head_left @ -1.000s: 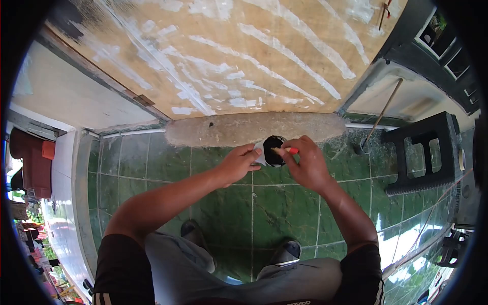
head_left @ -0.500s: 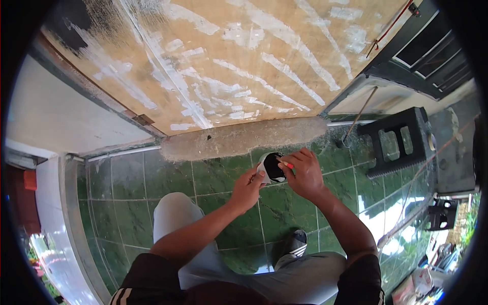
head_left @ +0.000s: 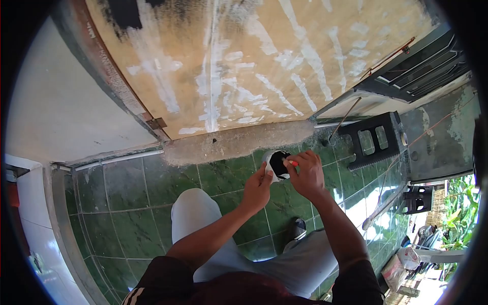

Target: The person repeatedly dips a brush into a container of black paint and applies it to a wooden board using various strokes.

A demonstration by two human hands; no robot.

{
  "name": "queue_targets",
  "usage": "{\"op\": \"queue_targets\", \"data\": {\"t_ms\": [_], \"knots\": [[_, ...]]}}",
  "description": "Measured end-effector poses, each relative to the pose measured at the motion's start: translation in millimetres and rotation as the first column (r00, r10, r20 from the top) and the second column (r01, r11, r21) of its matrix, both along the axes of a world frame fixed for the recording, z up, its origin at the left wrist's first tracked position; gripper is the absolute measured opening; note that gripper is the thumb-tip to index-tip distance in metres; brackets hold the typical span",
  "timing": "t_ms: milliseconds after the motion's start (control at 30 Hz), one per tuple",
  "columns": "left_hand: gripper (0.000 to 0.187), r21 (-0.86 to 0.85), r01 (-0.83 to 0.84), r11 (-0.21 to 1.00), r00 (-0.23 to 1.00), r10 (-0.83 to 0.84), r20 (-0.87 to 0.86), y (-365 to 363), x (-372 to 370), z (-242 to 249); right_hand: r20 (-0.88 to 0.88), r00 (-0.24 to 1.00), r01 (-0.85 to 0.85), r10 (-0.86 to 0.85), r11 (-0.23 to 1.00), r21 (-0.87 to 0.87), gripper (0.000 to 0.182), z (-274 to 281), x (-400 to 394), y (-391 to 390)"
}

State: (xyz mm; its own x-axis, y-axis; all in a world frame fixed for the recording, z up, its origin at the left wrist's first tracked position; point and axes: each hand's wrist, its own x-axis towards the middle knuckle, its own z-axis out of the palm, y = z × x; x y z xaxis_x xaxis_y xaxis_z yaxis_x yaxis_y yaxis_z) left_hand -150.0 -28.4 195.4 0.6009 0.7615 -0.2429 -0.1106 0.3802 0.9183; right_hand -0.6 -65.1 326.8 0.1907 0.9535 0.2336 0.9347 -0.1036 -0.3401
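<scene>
My left hand (head_left: pixel 257 190) is closed round the side of a white container (head_left: pixel 266 158) with black paint (head_left: pixel 277 165) inside, tilted so that its mouth faces me. In my right hand (head_left: pixel 308 175) is a paintbrush with a red handle end (head_left: pixel 293 163), pinched between thumb and fingers at the container's mouth. The brush's bristles do not show against the black. Beyond the hands stands a tan wooden panel (head_left: pixel 244 56) with white filler streaks and a black painted patch (head_left: pixel 123 12) at its upper left.
Green tiles (head_left: pixel 132 229) cover the floor around my bent legs. A rough concrete sill (head_left: pixel 239 142) runs below the panel. To the right are a black plastic step stool (head_left: pixel 373 141), a thin stick (head_left: pixel 346 119) leaning on the wall, and a second black stool (head_left: pixel 418 200) farther off.
The view has turned left and up, showing more of the panel's black patch. Both hands still hold the container and brush, with the brush at the container's mouth.
</scene>
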Motion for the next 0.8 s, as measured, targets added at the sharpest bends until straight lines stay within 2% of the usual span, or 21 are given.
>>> {"op": "queue_targets", "data": {"t_ms": [67,167,267,367,467,567,633,667,733,800], "knots": [[0.061,0.003,-0.005,1.000,1.000,0.005,-0.006,-0.4,-11.0,8.0,-0.069,0.998,-0.009,0.014,0.997,0.074,0.010,-0.3,-18.2,4.8],[0.061,0.014,-0.039,0.999,0.999,0.039,-0.018,2.8,-18.7,16.6,-0.013,1.000,-0.025,0.023,0.985,-0.169,0.013,8.6,-24.9,4.0],[0.060,0.033,-0.060,0.998,0.998,0.061,-0.020,3.9,-19.1,11.6,0.035,0.998,0.056,-0.053,0.996,-0.063,0.015,9.9,-26.7,8.7],[0.059,0.075,-0.062,0.995,0.997,0.065,-0.044,5.6,-21.0,25.9,-0.082,0.996,-0.025,0.022,0.999,-0.034,0.015,2.1,-27.5,7.9],[0.056,0.053,-0.065,0.996,0.998,0.066,-0.022,10.7,-17.8,20.6,0.023,0.998,0.067,-0.064,0.990,-0.123,0.014,6.2,-18.5,13.0],[0.055,0.074,-0.078,0.994,0.995,0.083,-0.056,16.0,-7.9,12.3,-0.008,0.999,0.043,-0.043,0.998,0.041,0.014,-0.9,-16.6,21.3],[0.054,0.121,-0.081,0.989,0.989,0.095,-0.115,19.5,-5.7,17.9,-0.073,0.997,0.014,-0.017,0.999,-0.047,0.014,-5.7,-13.4,24.1],[0.054,0.096,-0.097,0.991,0.990,0.105,-0.091,20.7,-4.0,15.1,-0.107,0.994,-0.004,-0.006,0.996,-0.092,0.015,-8.1,-11.8,25.7],[0.054,0.043,-0.123,0.991,0.991,0.125,-0.040,22.8,1.2,7.7,-0.059,0.998,0.021,-0.023,0.999,-0.040,0.014,-12.9,-5.4,28.9],[0.054,0.113,-0.129,0.985,0.988,0.138,-0.076,22.5,1.6,6.6,-0.050,0.999,0.020,-0.019,1.000,0.023,0.013,-16.5,-3.6,30.5]]}}
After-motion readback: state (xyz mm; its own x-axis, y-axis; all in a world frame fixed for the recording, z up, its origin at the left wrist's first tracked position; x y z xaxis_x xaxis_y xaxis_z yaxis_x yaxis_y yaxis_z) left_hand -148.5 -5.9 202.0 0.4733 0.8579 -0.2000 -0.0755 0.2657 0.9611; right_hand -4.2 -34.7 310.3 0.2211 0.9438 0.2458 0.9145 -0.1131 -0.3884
